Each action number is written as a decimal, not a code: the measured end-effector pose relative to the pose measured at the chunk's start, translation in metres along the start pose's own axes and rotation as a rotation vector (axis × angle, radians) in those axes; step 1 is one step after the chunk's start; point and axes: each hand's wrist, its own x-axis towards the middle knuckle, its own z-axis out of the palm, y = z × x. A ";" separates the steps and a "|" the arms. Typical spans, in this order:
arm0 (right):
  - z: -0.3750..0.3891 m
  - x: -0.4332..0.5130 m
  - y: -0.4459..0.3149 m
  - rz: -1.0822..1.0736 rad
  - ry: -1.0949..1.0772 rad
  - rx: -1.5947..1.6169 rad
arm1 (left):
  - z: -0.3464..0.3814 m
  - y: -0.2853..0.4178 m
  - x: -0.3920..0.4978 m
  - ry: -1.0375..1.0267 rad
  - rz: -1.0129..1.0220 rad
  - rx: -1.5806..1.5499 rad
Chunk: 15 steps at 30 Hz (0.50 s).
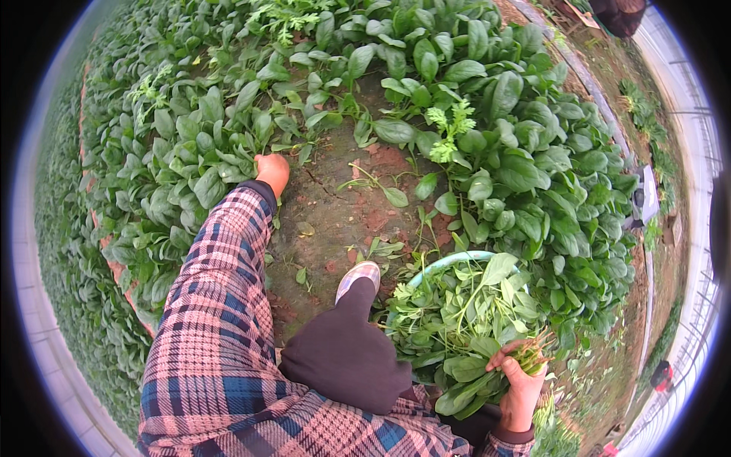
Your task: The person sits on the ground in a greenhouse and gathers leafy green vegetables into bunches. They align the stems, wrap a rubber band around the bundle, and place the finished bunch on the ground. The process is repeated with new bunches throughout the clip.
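My right hand (pixel 522 383) is closed around a bunch of spinach (pixel 465 380), its pinkish root ends pointing up and to the right and its leaves hanging toward me. The bunch is at the near right edge of a round container with a turquoise rim (pixel 451 261), heaped with loose greens (pixel 457 320). At the left, my left hand (pixel 273 172) reaches low against the edge of the standing spinach plants (pixel 211 154). Leaves hide its fingertips, so its grip does not show.
Between my arms lies bare soil (pixel 325 223) with scattered leaves, and my checked shoe (pixel 360 277) rests on it. Feathery-leaved plants (pixel 451 130) stand among the spinach. More cut bunches (pixel 551 428) lie at lower right. A pale strip (pixel 594 97) borders the bed along the right.
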 end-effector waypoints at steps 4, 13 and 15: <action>-0.011 -0.013 0.001 -0.025 0.026 -0.002 | -0.029 0.016 -0.009 -0.202 -0.137 -0.114; -0.039 -0.064 0.002 -0.171 0.015 0.061 | -0.138 0.072 -0.121 -0.119 0.607 -1.262; -0.047 -0.075 0.007 -0.189 -0.009 0.087 | -0.147 0.087 -0.142 -0.056 0.719 -1.424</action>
